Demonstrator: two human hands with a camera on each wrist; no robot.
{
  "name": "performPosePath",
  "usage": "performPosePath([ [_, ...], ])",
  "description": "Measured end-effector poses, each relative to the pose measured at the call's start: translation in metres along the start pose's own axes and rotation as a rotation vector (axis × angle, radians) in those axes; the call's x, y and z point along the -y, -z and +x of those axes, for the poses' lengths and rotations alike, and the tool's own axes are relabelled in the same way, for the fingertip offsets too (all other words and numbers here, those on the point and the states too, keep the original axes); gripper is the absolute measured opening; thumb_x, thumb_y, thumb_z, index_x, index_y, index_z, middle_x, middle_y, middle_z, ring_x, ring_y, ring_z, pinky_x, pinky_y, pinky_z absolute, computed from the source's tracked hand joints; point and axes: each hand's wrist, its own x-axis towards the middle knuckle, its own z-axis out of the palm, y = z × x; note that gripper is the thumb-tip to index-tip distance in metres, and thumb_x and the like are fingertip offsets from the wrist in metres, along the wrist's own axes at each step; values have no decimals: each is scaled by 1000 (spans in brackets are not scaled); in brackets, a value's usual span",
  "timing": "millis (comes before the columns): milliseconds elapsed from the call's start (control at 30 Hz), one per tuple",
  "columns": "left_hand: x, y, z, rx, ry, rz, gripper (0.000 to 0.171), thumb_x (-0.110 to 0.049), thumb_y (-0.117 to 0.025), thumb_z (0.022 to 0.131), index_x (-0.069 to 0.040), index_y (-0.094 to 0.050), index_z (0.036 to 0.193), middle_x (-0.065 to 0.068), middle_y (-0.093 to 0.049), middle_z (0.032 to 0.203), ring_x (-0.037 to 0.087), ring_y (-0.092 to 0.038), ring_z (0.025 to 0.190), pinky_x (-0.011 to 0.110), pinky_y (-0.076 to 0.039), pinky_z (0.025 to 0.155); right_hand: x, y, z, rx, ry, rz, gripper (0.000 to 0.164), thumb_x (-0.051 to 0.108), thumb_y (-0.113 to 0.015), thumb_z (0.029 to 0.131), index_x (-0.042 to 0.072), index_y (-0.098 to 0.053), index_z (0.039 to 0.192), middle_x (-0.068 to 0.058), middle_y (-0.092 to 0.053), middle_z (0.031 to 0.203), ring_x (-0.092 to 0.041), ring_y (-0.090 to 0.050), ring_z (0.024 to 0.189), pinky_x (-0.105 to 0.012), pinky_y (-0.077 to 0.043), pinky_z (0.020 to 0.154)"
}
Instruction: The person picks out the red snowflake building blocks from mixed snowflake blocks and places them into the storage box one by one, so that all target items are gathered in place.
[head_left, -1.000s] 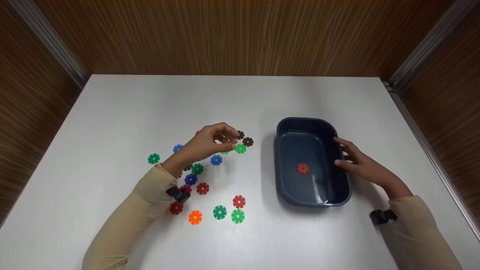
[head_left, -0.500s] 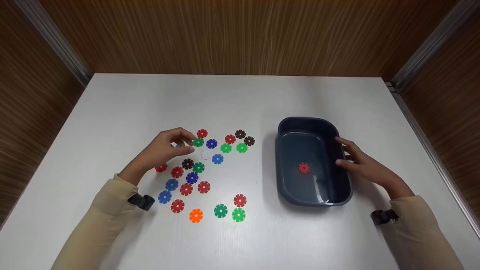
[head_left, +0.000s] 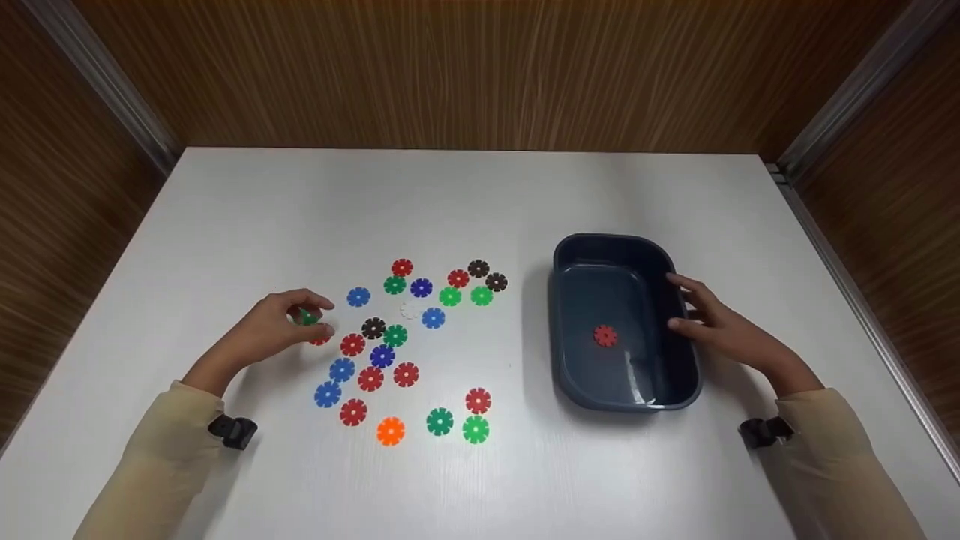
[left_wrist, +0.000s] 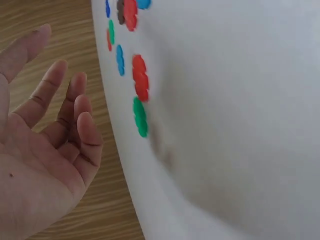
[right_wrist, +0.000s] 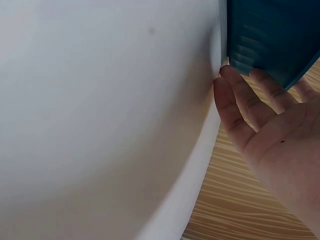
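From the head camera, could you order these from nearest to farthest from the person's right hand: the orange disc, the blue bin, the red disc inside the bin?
1. Blue bin: the right hand is at its right side.
2. Red disc: inside the bin, left of the hand.
3. Orange disc: outside, well left of the bin.

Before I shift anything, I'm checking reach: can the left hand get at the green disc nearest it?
Probably yes: the left hand hovers, open, close to the green disc, and nothing shows between them.
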Motion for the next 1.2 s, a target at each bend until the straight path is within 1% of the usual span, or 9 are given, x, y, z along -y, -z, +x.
performPosePath([
  [67,5,1,-2,-2,11,-5,48,-31,-72,85,-7,-61,125,11,-60,102,23,-48,92,31,-41,74,0,0,0,3,0,3,68,21,-50,100,18,-8,154,-25,-9,158,-56,-28,136,-64,-33,102],
  [167,11,3,-4,-6,38,-12,53,-34,-73,83,-9,-59,127,9,-55,100,24,-45,92,31,-39,71,-1,-1,1,2,-8,-3,68,23,-50,101,18,-8,154,-24,-8,158,-55,-29,135,-64,-32,103],
  [300,17,5,-5,4,63,12,57,-36,-74,82,-11,-57,130,11,-54,100,24,-47,92,30,-41,70,-3,-1,3,1,-13,2,69,24,-50,100,20,-8,155,-23,-8,159,-55,-25,138,-66,-30,104],
  [467,22,4,-5,14,51,25,56,-32,-75,82,-12,-57,130,10,-54,96,24,-48,88,31,-41,69,-5,-1,3,-1,-8,7,69,24,-51,100,20,-8,154,-25,-8,158,-56,-19,140,-69,-27,105],
  [667,23,0,-3,22,44,32,54,-29,-75,82,-12,-57,129,9,-53,93,23,-47,86,31,-40,67,-2,0,1,-2,-14,-1,69,24,-51,100,19,-8,154,-26,-8,158,-56,-19,140,-69,-28,104],
  [933,24,-3,0,62,43,27,51,-22,-76,80,-10,-59,127,7,-50,87,21,-44,84,31,-39,68,-5,-1,2,-1,-22,15,69,24,-51,100,21,-9,155,-24,-7,159,-54,-15,142,-68,-25,106],
  [1200,28,-7,2,68,60,69,50,-19,-75,80,-9,-59,127,10,-51,91,23,-44,87,30,-39,69,-4,0,2,0,-22,14,69,25,-51,100,22,-9,155,-24,-6,159,-54,-14,142,-69,-24,106],
])
